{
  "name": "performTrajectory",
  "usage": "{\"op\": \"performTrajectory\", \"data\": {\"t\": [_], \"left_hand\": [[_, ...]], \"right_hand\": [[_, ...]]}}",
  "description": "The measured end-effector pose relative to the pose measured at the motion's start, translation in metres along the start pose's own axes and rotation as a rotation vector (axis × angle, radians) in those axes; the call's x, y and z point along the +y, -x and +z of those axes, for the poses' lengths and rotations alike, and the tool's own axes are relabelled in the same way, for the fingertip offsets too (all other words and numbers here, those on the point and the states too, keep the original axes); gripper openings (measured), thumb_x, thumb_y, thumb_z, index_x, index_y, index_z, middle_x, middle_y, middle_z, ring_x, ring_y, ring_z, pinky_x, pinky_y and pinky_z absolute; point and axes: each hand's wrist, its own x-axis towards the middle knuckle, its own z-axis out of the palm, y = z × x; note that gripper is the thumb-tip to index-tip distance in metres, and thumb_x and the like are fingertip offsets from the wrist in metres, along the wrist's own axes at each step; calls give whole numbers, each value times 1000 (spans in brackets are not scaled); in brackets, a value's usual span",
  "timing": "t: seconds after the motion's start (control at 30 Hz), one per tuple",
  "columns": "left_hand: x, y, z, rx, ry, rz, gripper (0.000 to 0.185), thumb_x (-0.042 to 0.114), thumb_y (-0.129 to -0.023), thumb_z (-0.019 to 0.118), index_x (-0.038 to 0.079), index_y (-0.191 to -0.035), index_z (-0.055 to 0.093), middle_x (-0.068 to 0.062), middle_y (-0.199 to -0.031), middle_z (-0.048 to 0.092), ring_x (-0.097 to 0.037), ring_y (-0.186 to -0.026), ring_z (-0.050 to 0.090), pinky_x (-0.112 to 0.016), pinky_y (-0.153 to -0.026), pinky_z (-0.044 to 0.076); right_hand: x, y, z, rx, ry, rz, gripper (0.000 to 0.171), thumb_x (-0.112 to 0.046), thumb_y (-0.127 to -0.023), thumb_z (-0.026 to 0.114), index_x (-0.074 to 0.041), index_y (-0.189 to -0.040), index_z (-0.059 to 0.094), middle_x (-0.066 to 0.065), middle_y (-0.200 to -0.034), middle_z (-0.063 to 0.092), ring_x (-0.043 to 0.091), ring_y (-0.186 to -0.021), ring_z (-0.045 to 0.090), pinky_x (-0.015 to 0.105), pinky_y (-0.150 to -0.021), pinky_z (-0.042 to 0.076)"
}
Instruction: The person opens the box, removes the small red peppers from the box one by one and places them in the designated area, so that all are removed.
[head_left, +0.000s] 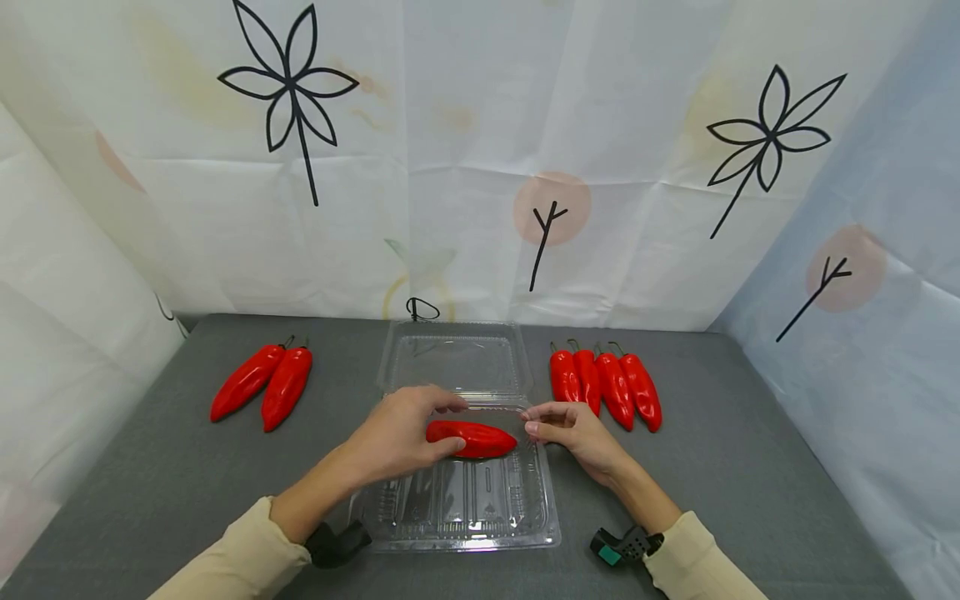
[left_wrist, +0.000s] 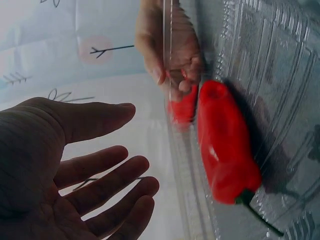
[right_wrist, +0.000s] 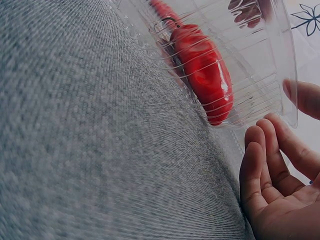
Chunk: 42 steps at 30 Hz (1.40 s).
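Pepper (head_left: 472, 438), glossy red and long with a tapered tip, lies crosswise in the far part of the clear plastic clamshell's tray (head_left: 468, 512), whose lid (head_left: 454, 358) is laid open behind it. From the head view, your left hand (head_left: 397, 433) hovers over the pepper's stem end with fingers relaxed, gripping nothing. Your right hand (head_left: 572, 429) is loosely curled beside the tray's right rim, near the pepper's tip, and holds nothing. Two red peppers (head_left: 262, 383) lie to the left, four more (head_left: 606, 385) to the right, all on a grey felt-like table (head_left: 750, 467). White sheets printed with black flowers (head_left: 288, 83) wall the space.

In the left wrist view, your palm (left_wrist: 65, 170) is spread open, and the pepper (left_wrist: 225, 150) rests on the ribbed tray floor, its dark stem showing.

In the right wrist view, the pepper (right_wrist: 202, 72) shows through the ridged tray wall (right_wrist: 240, 107), and your fingers (right_wrist: 265, 170) curl loosely just beside it.
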Motion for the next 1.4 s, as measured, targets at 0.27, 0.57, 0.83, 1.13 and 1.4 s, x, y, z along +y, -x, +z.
{"op": "performTrajectory", "data": {"t": [0.27, 0.57, 0.83, 1.13, 1.4], "left_hand": [[2, -9, 10, -60, 28, -30, 41, 12, -84, 82, 2, -122, 71, -11, -118, 72, -30, -108, 67, -48, -89, 56], [-6, -16, 15, -113, 47, -52, 42, 12, -85, 82, 1, -124, 70, -13, -120, 71, -30, -105, 67, -46, -87, 56], [-7, -18, 16, -137, 30, -39, 42, 9, -84, 82, 0, -123, 70, -13, -118, 72, -29, -102, 69, -43, -85, 57], [-10, -20, 19, -169, 26, -1, 44, 10, -81, 85, -1, -121, 71, -12, -113, 73, -25, -99, 70, -40, -84, 57], [-12, -20, 20, -206, 18, 12, 42, 5, -80, 85, -3, -119, 71, -13, -108, 74, -24, -93, 70, -39, -82, 58]], "right_hand": [[1, 0, -1, -11, -4, -8, 37, -12, -96, 70, 12, -124, 63, 22, -111, 68, 15, -88, 66, 28, -82, 56], [1, -1, -1, -9, -3, -7, 37, -12, -96, 70, 12, -123, 64, 13, -106, 71, 14, -88, 66, 28, -82, 56], [1, -1, -1, -8, -6, -9, 37, -12, -96, 70, 13, -123, 64, 18, -109, 69, 14, -88, 66, 28, -82, 56], [1, 0, 0, -8, -7, -10, 37, -12, -96, 70, 12, -123, 64, 19, -111, 69, 13, -88, 66, 28, -82, 56], [1, 0, 0, -6, -5, -4, 38, -12, -96, 70, 12, -124, 64, 13, -107, 71, 13, -87, 65, 28, -82, 56]]}}
